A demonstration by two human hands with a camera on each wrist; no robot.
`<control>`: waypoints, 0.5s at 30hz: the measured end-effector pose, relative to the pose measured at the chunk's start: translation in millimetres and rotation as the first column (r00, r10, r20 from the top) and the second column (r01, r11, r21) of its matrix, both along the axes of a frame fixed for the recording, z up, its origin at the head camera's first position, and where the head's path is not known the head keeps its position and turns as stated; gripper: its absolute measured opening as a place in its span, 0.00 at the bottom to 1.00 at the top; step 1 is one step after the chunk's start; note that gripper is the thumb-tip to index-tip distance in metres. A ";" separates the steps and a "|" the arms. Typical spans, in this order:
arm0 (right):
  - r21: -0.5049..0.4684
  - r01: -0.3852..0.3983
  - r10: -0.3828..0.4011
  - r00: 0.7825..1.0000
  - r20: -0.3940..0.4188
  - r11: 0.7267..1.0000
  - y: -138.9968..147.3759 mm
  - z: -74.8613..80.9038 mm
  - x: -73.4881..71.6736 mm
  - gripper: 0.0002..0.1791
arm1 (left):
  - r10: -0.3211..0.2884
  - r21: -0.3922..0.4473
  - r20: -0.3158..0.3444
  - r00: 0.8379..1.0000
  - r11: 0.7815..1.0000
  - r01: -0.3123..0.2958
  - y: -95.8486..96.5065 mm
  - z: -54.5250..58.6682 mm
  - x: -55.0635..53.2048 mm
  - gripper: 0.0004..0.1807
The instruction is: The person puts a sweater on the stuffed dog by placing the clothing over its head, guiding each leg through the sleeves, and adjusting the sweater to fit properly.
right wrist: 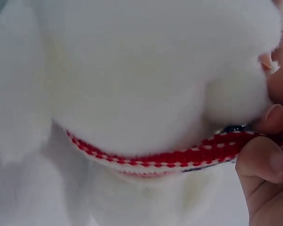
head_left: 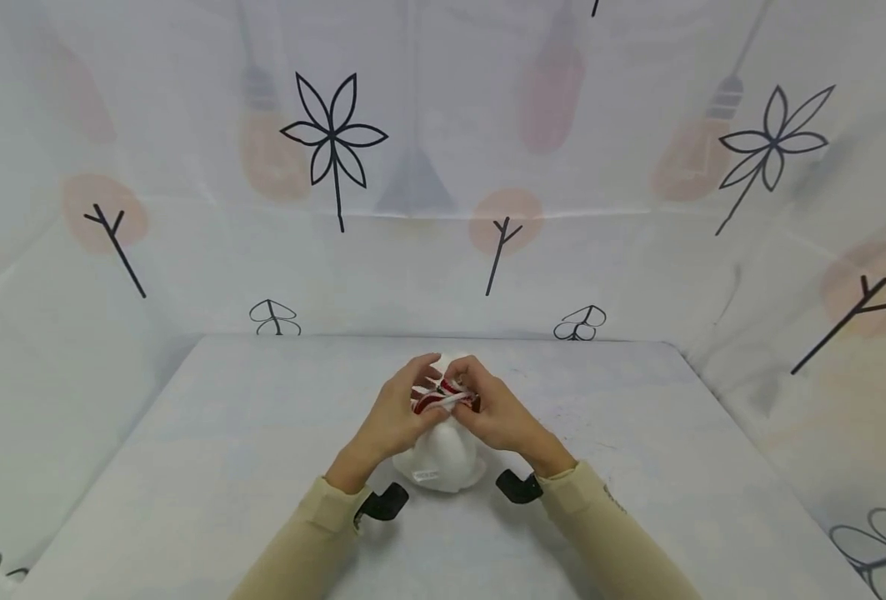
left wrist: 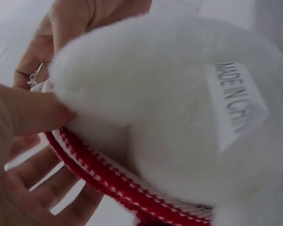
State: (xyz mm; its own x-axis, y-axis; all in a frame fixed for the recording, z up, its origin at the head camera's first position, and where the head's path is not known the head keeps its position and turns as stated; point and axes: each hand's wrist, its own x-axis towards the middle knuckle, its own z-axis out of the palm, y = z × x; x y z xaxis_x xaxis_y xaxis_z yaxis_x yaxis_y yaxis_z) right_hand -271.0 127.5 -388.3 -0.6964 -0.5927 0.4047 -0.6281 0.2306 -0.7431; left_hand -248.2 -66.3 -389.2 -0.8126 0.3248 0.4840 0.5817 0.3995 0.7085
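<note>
A white plush toy (head_left: 443,458) stands on the table between my hands, a red-and-white knitted scarf (head_left: 433,402) round it. In the left wrist view, my left hand (head_left: 397,412) holds the scarf (left wrist: 106,174) between the thumb and the fingers behind it. Close by, my right hand (head_left: 498,412) pinches a stretch of the scarf (right wrist: 212,148) between thumb and fingers. A printed white label (left wrist: 236,101) sticks out from the plush. Part of the scarf is hidden behind the fingers and the toy.
A pale cloth covers the table (head_left: 247,467). Behind it and along both sides hangs a light curtain (head_left: 412,275) with printed flowers and lamps. Black wrist mounts (head_left: 519,487) sit at both cuffs.
</note>
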 end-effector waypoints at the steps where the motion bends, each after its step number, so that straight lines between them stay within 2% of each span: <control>1: 0.016 0.000 0.001 0.999 -0.038 1.000 -0.5 -0.4 0.4 0.24 | -0.027 -0.006 0.017 0.999 1.000 0.028 -1.6 0.3 -0.4 0.36; 3: 0.035 -0.006 0.009 0.996 -0.089 0.999 -1.4 -0.6 1.4 0.25 | -0.070 -0.017 0.044 0.997 0.997 0.071 -4.2 1.1 -0.8 0.36; 6: 0.051 -0.005 0.013 0.988 -0.152 0.999 -2.1 -1.1 2.6 0.27 | -0.096 -0.043 0.056 0.994 0.994 0.099 -6.4 2.2 -0.5 0.33; 10: 0.068 0.005 0.009 0.978 -0.210 0.998 -3.0 -1.6 3.3 0.28 | -0.097 -0.051 0.068 0.993 0.994 0.100 -6.9 2.6 0.3 0.27; 15: 0.080 0.020 0.000 0.972 -0.233 0.997 -3.0 -1.6 3.8 0.29 | -0.092 -0.074 0.049 0.995 0.993 0.096 -6.4 0.6 -0.8 0.29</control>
State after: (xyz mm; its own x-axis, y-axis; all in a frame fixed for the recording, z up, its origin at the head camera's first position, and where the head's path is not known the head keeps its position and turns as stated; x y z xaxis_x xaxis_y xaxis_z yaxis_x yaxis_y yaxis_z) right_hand -267.1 124.5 -389.9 -0.5948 -0.6237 0.5071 -0.7789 0.2912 -0.5554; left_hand -249.0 -72.7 -388.5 -0.7973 0.4350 0.4184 0.5872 0.3985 0.7046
